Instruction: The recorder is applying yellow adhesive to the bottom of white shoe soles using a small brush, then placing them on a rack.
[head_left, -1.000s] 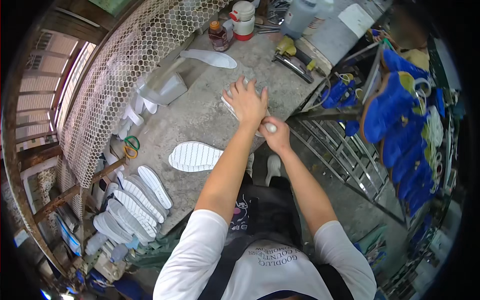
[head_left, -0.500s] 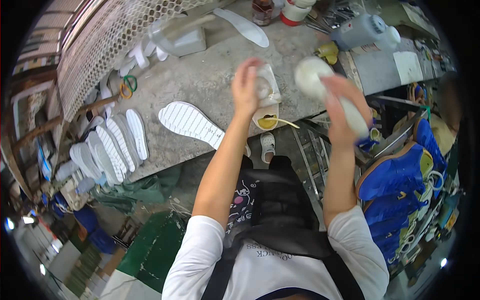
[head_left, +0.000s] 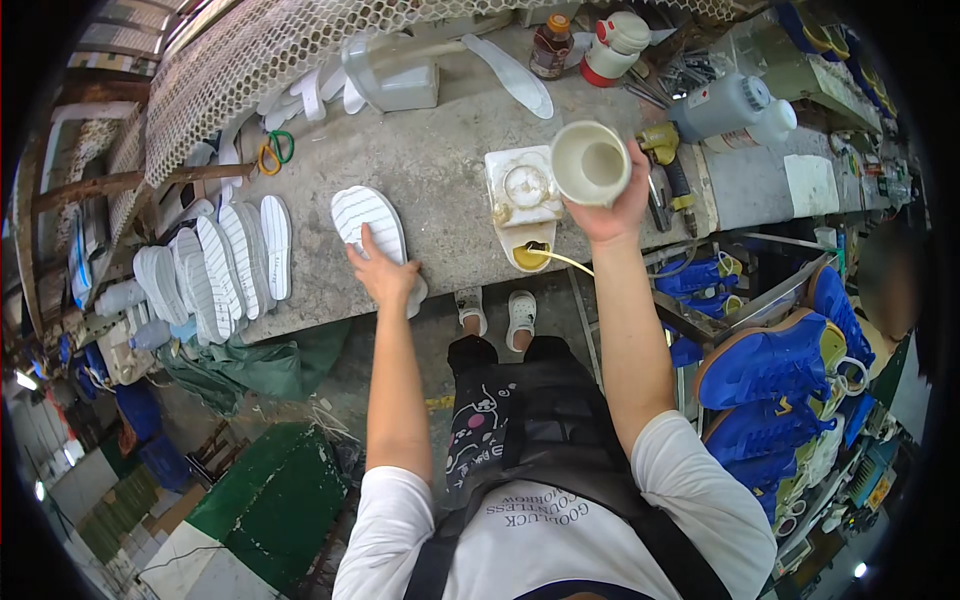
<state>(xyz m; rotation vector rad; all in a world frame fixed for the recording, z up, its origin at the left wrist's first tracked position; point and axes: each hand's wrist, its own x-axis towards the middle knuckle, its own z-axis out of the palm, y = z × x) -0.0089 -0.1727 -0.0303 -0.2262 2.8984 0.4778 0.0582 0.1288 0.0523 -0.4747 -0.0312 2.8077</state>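
Left hand (head_left: 383,277): fingers parted, touching a striped insole (head_left: 368,212) flat on the surface (head_left: 450,235). Right hand (head_left: 620,212): curled round a cream cup-shaped piece (head_left: 590,163), hollow end showing. Left of that: white block (head_left: 520,188). Far left: grouped insoles (head_left: 218,270). Progress, judged: work unfinished; striped insole not yet lifted.

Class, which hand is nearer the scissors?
Left. The left hand, at a white insole, is right of the scissors, closer to the body; the right hand, holding a cup, is farther right.

Brown bottle (head_left: 551,52) beside white-and-red flask (head_left: 613,48); scissors (head_left: 269,158); blue shoes (head_left: 762,365).
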